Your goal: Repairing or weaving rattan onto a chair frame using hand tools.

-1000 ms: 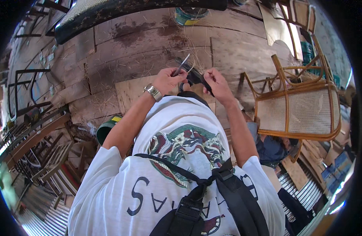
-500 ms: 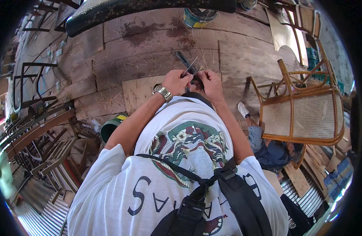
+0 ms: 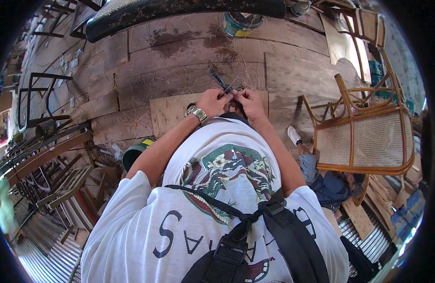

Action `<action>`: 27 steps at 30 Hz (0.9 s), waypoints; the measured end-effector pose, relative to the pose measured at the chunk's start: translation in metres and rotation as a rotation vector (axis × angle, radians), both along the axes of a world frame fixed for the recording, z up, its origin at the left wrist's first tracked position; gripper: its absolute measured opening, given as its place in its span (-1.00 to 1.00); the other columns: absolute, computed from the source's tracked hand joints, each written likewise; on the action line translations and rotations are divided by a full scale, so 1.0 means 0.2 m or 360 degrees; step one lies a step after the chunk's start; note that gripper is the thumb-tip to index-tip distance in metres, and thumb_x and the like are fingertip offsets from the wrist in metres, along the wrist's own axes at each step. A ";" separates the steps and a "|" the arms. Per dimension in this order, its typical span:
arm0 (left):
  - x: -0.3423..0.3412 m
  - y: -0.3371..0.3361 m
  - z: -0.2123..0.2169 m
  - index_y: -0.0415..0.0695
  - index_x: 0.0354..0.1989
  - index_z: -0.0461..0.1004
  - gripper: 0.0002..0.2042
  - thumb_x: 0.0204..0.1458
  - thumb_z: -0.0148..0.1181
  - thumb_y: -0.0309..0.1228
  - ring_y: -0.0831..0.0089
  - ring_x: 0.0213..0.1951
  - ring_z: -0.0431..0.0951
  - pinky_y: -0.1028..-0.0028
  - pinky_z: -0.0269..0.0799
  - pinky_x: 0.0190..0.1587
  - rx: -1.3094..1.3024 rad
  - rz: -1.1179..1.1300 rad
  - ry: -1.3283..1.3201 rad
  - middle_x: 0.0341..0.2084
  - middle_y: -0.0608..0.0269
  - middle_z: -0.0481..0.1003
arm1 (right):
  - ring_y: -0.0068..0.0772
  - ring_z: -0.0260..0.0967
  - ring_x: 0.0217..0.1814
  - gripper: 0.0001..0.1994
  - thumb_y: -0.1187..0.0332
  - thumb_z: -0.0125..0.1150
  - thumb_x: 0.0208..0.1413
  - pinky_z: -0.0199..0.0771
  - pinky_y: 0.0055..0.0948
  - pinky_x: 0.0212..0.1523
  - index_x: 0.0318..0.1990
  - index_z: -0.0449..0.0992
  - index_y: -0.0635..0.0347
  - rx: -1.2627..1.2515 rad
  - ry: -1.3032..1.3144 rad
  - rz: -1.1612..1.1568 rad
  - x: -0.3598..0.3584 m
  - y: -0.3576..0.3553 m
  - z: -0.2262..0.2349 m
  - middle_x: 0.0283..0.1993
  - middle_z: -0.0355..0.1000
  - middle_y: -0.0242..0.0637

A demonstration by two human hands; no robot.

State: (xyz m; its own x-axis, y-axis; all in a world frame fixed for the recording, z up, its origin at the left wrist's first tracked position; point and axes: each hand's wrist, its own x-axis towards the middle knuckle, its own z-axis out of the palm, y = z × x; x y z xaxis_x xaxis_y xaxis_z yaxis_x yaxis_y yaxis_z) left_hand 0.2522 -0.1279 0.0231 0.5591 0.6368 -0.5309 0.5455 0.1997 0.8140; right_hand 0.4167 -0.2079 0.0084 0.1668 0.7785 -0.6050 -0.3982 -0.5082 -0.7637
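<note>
My left hand (image 3: 210, 104), below a metal-banded wristwatch (image 3: 197, 113), is closed, its fingertips pinched together in front of my body. Close beside it, my right hand (image 3: 251, 104) is pinched too, thumb and fingers almost touching the left fingertips. Something small and dark lies between them, too small and covered to name. Just beyond the fingers, a long, narrow dark object (image 3: 216, 77) slants up and to the left; whether either hand holds it I cannot tell. Beneath the hands is a pale plywood sheet (image 3: 168, 111) on the wooden floor.
On the right a rattan chair (image 3: 363, 141) with woven panels lies tipped, a person (image 3: 330, 186) behind it. Green buckets stand ahead (image 3: 242, 26) and at my left (image 3: 133, 153). A dark padded bench (image 3: 189, 16) spans the far side. Chair frames (image 3: 47, 101) crowd the left.
My hands have come closer together. The thin curved strip that stuck up from my left fingers no longer shows clearly. The view has shifted slightly.
</note>
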 end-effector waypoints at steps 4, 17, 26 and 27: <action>-0.02 0.00 -0.02 -0.21 -0.40 0.55 -0.59 0.13 0.19 -0.03 0.57 -0.60 0.45 0.45 0.33 -0.51 0.0021 -0.0132 0.0132 -0.62 0.28 0.52 | -0.65 0.25 -0.71 -0.73 0.24 0.31 0.16 0.08 -0.61 -0.75 -0.46 0.39 0.14 -0.0040 -0.0102 0.0014 -0.02 -0.01 0.00 -0.57 0.45 -0.33; -0.59 -0.03 0.11 -0.22 -0.37 0.53 -0.67 0.16 0.20 -0.14 0.63 -0.54 0.31 0.49 0.26 -0.49 0.0248 -0.0080 -0.0202 -0.63 0.39 0.43 | -0.61 0.28 -0.71 -0.74 0.17 0.39 0.07 0.18 -0.60 -0.74 -0.44 0.48 0.10 -0.0249 -0.0376 -0.0348 0.50 0.04 0.13 -0.60 0.44 -0.36; -0.88 0.09 -0.12 -0.26 -0.11 0.57 -0.57 0.19 0.15 -0.06 0.41 -0.45 0.48 0.41 0.40 -0.37 0.0651 0.0003 0.0298 -0.42 0.31 0.58 | -0.67 0.24 -0.72 -0.74 0.19 0.37 0.10 0.18 -0.64 -0.73 -0.43 0.47 0.14 -0.0168 -0.0523 0.0008 0.22 0.07 0.14 -0.60 0.42 -0.39; -0.75 0.10 -0.14 -0.24 -0.10 0.57 -0.56 0.21 0.10 -0.05 0.43 -0.49 0.47 0.44 0.38 -0.41 0.0437 0.0097 0.0236 -0.41 0.26 0.59 | -0.67 0.24 -0.72 -0.73 0.19 0.37 0.11 0.17 -0.64 -0.72 -0.43 0.47 0.15 -0.0153 -0.0453 0.0020 0.14 0.10 0.14 -0.60 0.42 -0.38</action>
State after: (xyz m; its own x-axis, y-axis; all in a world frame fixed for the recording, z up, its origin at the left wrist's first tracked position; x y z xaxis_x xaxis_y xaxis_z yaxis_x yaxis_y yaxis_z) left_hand 0.1025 -0.1072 -0.0055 0.4448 0.7977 -0.4073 0.6559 0.0196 0.7546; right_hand 0.4455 -0.1877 0.0358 0.3309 0.7230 -0.6065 -0.1683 -0.5872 -0.7918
